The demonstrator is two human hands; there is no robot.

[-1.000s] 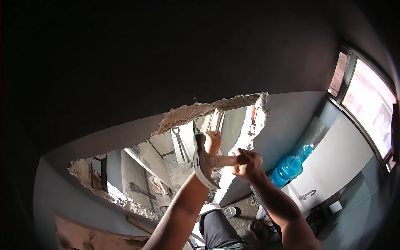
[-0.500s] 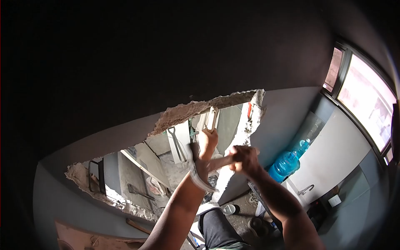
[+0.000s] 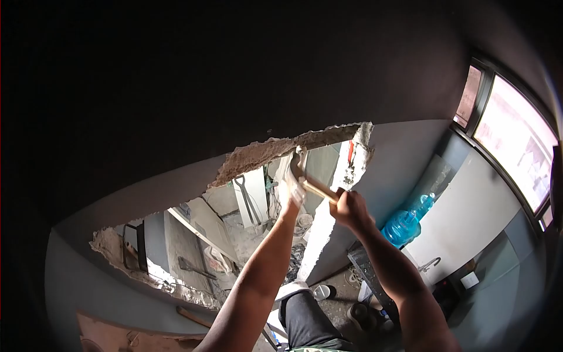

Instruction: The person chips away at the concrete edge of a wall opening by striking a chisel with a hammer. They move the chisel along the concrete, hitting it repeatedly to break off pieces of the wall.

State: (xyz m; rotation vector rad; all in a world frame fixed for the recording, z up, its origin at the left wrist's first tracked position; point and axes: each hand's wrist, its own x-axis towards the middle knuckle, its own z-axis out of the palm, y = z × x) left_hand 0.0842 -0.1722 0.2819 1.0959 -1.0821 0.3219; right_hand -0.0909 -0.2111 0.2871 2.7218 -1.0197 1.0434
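Observation:
My right hand point(image 3: 350, 207) is closed round the wooden handle of a hammer point(image 3: 319, 189), whose head is up at my left hand. My left hand point(image 3: 293, 186) is raised at the upper edge of a broken wall opening point(image 3: 258, 155), wrapped round a pale, upright tool point(image 3: 300, 154), probably a chisel. The hammer head partly covers that hand and the tool. Rough, broken masonry forms the opening's edge, and its bright right side point(image 3: 322, 234) runs down beside my hands.
Through the opening a shovel point(image 3: 247, 199) leans on a pale board, with debris on the floor. Blue water bottles point(image 3: 402, 227) and a faucet point(image 3: 431, 264) are at the right, below a window point(image 3: 510, 135). My leg point(image 3: 308, 322) shows at the bottom.
The hammer has swung up and forward from beside my left wrist to the tool at my left hand. My right hand has moved slightly up.

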